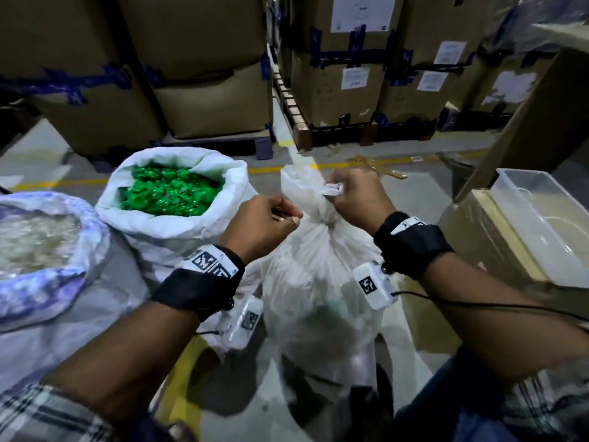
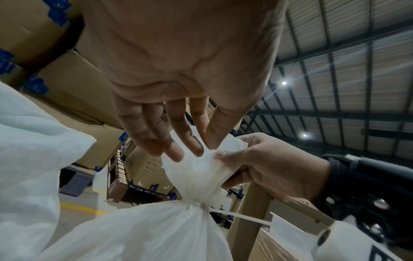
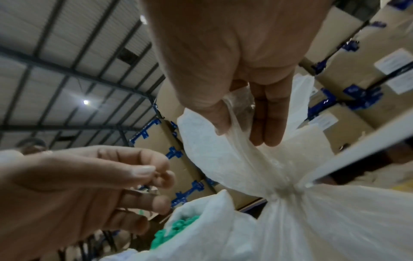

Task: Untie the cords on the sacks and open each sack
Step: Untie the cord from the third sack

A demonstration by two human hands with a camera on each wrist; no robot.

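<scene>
A tied white sack [image 1: 318,282] stands on the floor in front of me. A white plastic tie [image 2: 198,205] cinches its neck, and the tie's tail [image 2: 241,217] sticks out to the right. My right hand [image 1: 353,199] grips the bunched sack top [image 2: 201,167] above the tie, thumb and fingers pinching the fabric [image 3: 223,159]. My left hand [image 1: 271,218] hovers just left of the neck with its fingers loosely bent and its thumb by the forefinger; I see nothing in it. The left hand [image 3: 134,176] is apart from the sack.
Two open sacks stand to the left: one with green pieces [image 1: 172,189], one with pale contents [image 1: 38,237]. A clear plastic bin [image 1: 541,231] sits on a cardboard box at right. Stacked cartons on pallets [image 1: 334,90] line the back, past a yellow floor line.
</scene>
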